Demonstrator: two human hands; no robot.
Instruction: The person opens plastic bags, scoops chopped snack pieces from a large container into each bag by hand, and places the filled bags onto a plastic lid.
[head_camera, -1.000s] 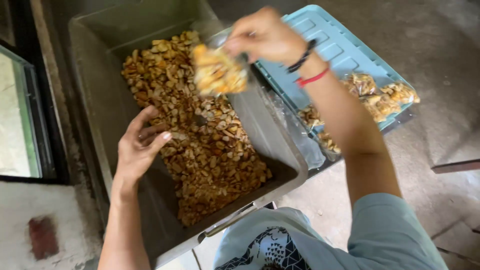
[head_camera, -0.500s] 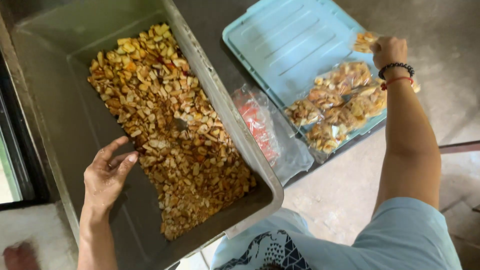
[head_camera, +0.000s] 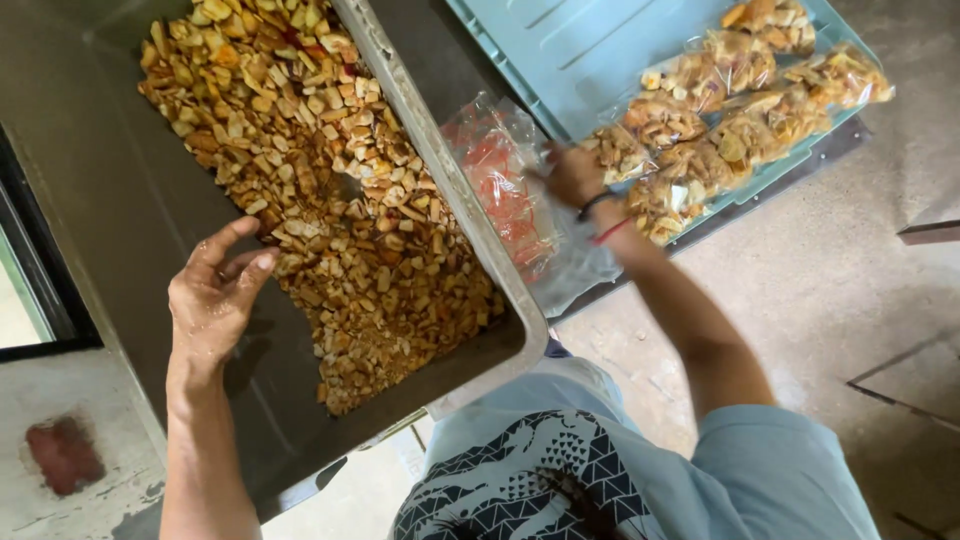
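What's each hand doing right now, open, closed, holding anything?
Left hand: open, empty, fingers resting at the edge of the snack pieces in the grey tub.
Right hand: closed on the stack of empty clear bags.

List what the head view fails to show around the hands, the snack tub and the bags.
- Right hand: motion-blurred at the stack of empty bags, so its grip on a bag cannot be told.
- Grey tub: its far end is cut off by the top edge.
- Blue lid and filled snack bags: partly cut off by the top edge.
- Left hand: its palm faces down by the snack pieces; anything under it is hidden.
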